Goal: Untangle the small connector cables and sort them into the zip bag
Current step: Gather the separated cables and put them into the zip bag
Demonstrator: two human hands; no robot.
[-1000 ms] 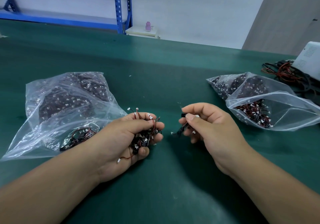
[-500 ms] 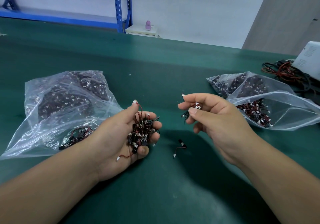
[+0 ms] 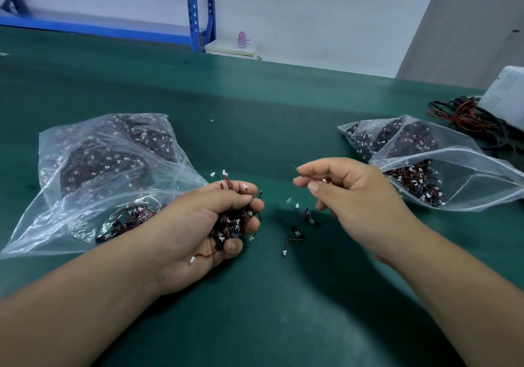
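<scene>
L hand (image 3: 195, 225): grips cable clump (image 3: 235, 220).
R hand (image 3: 357, 193): pinches 1 thin cable (image 3: 297, 170), blurry.
Bench (image 3: 255, 310) mid: loose cable (image 3: 293, 239) btw hands.
Zip bag (image 3: 453, 179): right edge, mouth open.

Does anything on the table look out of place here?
Yes. One loose cable lies on the green mat between the left hand and right hand, not in the open zip bag. A second, blurred, is just beyond it.

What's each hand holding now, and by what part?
Left hand cups a tangle of connector cables in its palm, fingers curled round it. Right hand pinches one small cable at its fingertips; which part is blurred.
</scene>
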